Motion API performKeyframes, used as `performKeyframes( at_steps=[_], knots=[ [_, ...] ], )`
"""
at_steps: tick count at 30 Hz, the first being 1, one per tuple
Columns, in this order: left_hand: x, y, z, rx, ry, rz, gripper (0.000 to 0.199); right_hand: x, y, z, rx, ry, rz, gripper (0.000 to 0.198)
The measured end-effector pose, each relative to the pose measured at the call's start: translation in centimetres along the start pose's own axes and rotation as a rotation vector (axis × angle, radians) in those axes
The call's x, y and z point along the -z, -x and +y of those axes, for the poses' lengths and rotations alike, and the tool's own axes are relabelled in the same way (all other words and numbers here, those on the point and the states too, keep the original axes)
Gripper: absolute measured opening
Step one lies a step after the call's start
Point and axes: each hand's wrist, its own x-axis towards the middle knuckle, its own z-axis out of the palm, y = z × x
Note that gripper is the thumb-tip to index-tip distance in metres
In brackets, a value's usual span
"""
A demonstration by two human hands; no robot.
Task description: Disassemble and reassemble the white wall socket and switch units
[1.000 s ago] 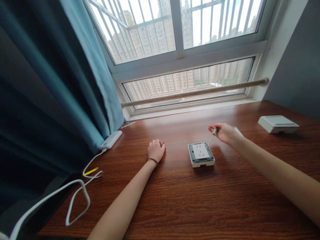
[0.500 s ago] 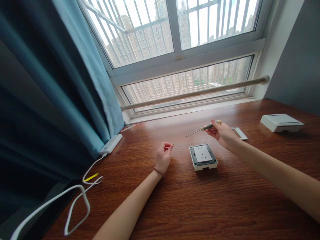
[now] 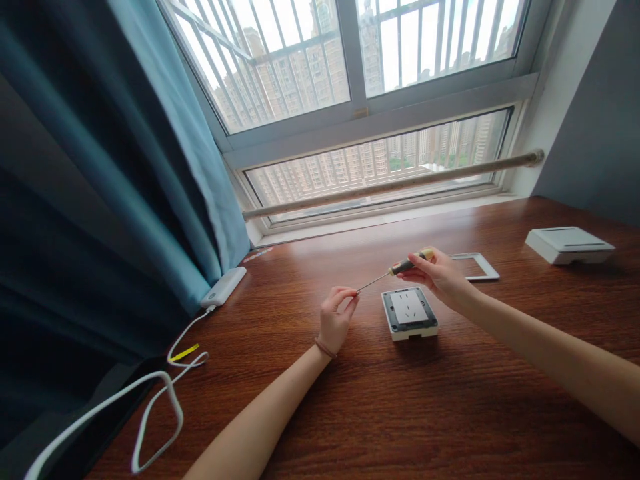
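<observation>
While right hand [image 3: 440,277] gripped screwdriver [image 3: 395,269] by handle, left hand [image 3: 336,319] pinched at shaft tip; contents unclear. Tool judged light, stiff; socket [image 3: 409,312] untouched.

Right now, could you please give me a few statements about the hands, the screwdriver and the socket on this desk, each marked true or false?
1. The right hand holds the screwdriver by its handle. True.
2. The screwdriver's tip points to the right, at the white box. False: it points left, meeting the fingertips of the left hand.
3. The wall socket lies flat on the wooden desk, face up. True.
4. The left hand rests on top of the wall socket. False: it is raised to the left of the socket, apart from it.
5. The white frame lies beyond the right hand. True.
6. The power bank sits by the right wall. False: it lies beside the curtain on the left.
</observation>
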Motion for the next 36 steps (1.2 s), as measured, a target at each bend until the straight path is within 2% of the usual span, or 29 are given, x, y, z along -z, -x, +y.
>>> performKeyframes(
  at_steps=[9,27,31,36],
  knots=[
    [0.1,-0.1,0.1,-0.008,-0.005,0.044,0.006,-0.3,0.5,-0.2,0.048,0.051,-0.002,0.029],
    [0.1,0.0,0.4,-0.021,-0.057,0.046,0.009,-0.7,0.8,-0.2,0.11,0.081,0.003,0.032],
    [0.0,0.0,0.1,-0.016,-0.068,0.04,0.009,-0.8,1.0,-0.6,0.157,0.156,-0.045,0.032],
    [0.1,0.0,-0.3,-0.026,-0.077,0.029,0.009,-0.8,1.1,-1.6,0.263,0.337,-0.029,0.033]
  ],
)
